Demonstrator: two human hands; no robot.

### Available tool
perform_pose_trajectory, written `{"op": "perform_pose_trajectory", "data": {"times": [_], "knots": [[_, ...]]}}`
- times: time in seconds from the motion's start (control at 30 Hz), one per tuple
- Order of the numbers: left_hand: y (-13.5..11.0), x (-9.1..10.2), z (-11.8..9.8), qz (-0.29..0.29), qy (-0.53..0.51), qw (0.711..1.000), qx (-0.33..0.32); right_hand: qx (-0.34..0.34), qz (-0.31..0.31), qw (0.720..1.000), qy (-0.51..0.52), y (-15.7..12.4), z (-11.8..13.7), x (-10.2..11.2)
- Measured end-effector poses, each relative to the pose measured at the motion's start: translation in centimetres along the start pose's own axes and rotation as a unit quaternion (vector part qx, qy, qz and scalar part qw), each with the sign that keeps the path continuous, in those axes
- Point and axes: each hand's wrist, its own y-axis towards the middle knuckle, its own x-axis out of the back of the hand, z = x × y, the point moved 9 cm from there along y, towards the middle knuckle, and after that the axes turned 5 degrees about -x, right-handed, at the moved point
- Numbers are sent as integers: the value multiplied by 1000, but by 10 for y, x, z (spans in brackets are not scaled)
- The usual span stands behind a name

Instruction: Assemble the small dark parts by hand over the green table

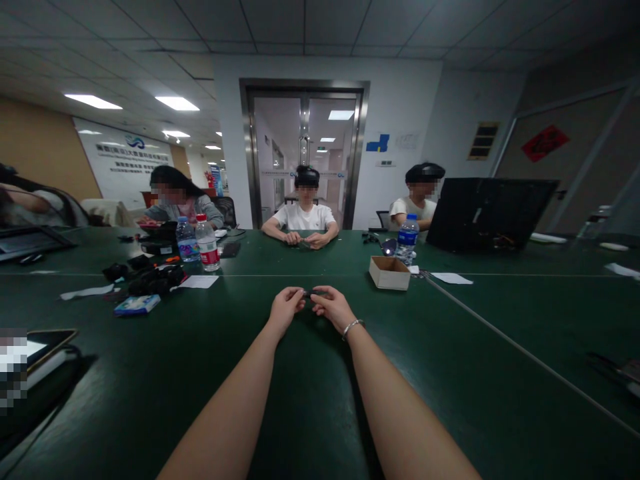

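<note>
The left hand (287,308) pinches one end of a small dark piece (308,293), and the right hand (333,308) grips the other, above the green table (310,407). It's too tiny from here to say what it is. A box (391,281) sits beyond the right hand; a blue packet (137,305) lies well left of the left.

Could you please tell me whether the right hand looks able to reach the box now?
Probably yes: nothing visible stands between the right hand and the box, ahead and to its right. It shares a small dark item with the left hand, so may need to let go first.
</note>
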Motion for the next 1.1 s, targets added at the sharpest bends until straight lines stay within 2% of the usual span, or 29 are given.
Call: {"op": "perform_pose_trajectory", "data": {"times": [0.4,0.7,1.1], "knots": [[-1,-1,1,-1,-3,1000,4,-12,19,999,41,-7,5,-3],[4,1,4,1,76,997,-11,-7,29,998,54,-5,4,-3],[-2,2,-7,-2,156,988,-12,-1,49,997,59,-5,4,-5]]}}
